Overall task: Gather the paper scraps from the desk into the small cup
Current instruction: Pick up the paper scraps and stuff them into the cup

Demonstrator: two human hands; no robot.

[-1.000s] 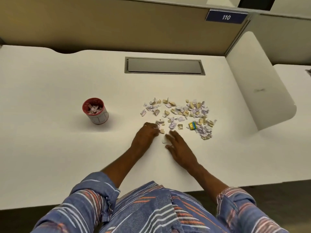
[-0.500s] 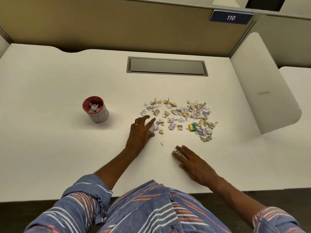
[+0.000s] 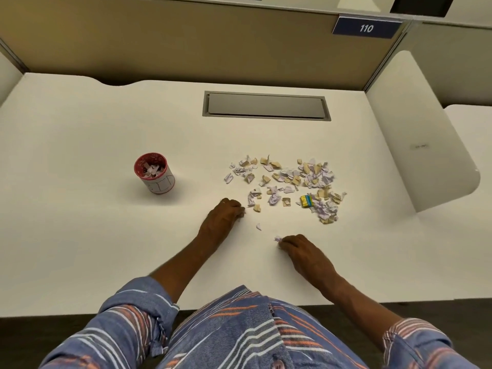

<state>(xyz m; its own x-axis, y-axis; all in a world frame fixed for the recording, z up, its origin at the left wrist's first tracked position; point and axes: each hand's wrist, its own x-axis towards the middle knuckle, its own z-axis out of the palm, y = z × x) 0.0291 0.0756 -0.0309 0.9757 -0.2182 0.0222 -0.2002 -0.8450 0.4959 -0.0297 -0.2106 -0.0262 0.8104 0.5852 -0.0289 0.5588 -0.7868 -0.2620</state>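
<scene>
A small red-rimmed cup (image 3: pixel 155 174) stands on the white desk (image 3: pixel 106 235), left of centre, with a few scraps inside. A spread of white and tan paper scraps (image 3: pixel 290 182) lies to its right. My left hand (image 3: pixel 225 211) rests at the pile's near-left edge, fingers curled around a scrap. My right hand (image 3: pixel 295 245) sits nearer the desk's front, fingertips pinched on a small purple-white scrap (image 3: pixel 278 238). One loose scrap (image 3: pixel 258 226) lies between the two hands.
A yellow and blue wrapper (image 3: pixel 306 201) lies among the scraps. A grey cable hatch (image 3: pixel 266 105) is set in the desk at the back. A white rounded divider (image 3: pixel 415 134) stands on the right, a tan partition behind.
My left hand closed its spread fingers on a scrap at the pile's edge. My right hand curled from flat to pinched on a scrap near the desk's front.
</scene>
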